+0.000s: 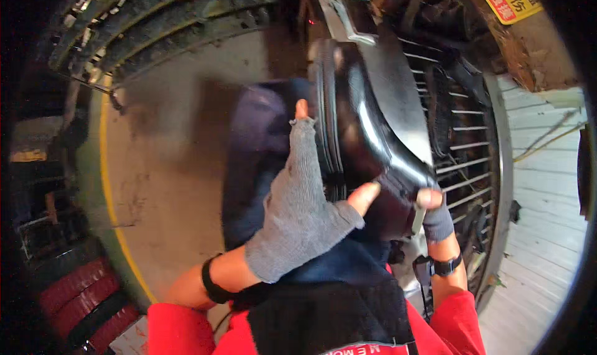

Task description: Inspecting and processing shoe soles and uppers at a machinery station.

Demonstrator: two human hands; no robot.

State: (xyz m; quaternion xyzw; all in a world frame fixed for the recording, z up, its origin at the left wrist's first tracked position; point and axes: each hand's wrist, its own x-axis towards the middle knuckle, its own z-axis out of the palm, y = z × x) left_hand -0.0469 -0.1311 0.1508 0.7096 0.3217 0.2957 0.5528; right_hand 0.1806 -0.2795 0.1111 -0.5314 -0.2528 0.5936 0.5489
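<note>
A glossy black curved shell [367,115], with ridged bands along its left edge, lies across my lap. My left hand [301,196], in a grey fingerless glove, lies against its near left side. The index finger is stretched out along the ridged edge and the thumb is spread onto the shell. At the near right corner is my right hand [434,212], also gloved, its thumb bent over a narrow pale strip [418,221] beside the shell. The other right fingers are hidden, and what the strip is cannot be made out.
A metal surface [398,87] and a slatted metal rack [460,150] stand on the right, by a white panelled wall [541,181]. Dark ridged racks [168,19] are at the far left. A yellow line [115,218] runs along the floor; red stacked items [81,293] are lower left.
</note>
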